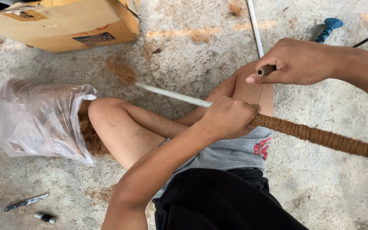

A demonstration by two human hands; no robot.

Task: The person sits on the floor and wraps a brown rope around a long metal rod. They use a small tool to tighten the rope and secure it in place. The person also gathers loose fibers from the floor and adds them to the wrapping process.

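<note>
Posture: person sits on a concrete floor [329, 170], knees bent, seen from the head camera looking down.
Main piece: a thin pale pole [171, 94] runs from upper left to lower right across the lap; its right part is covered by a tight brown fibre wrap [320, 136], laid in close coils.
Left hand [228, 117]: closed in a full fist around the pole, right where the wrap ends and the bare pole begins.
Right hand [297, 61]: closed, thumb pressed forward, pinching a short brown strand end [266, 70] that sticks out past the thumb side; held above and apart from the pole.
Handling, pole: looks stiff and light, smooth where bare, so likely slippery; the wrapped section should give the surer hold.
Handling, fibre: appears coarse, soft and springy; I judge the coils would loosen if tension drops, so a grip at the last coil seems the sound place.
Left of knee: a clear plastic bag [30, 119] lying on its side, brown loose fibre [91, 136] spilling at its mouth, touching the knee.
Upper left: a cardboard box [64, 25].
Lower left: a small knife [25, 202] and a short dark cylinder [45, 218], well apart from both hands.
Upper right: a blue-handled tool [329, 27] and a white rod [254, 25] on the floor.
</note>
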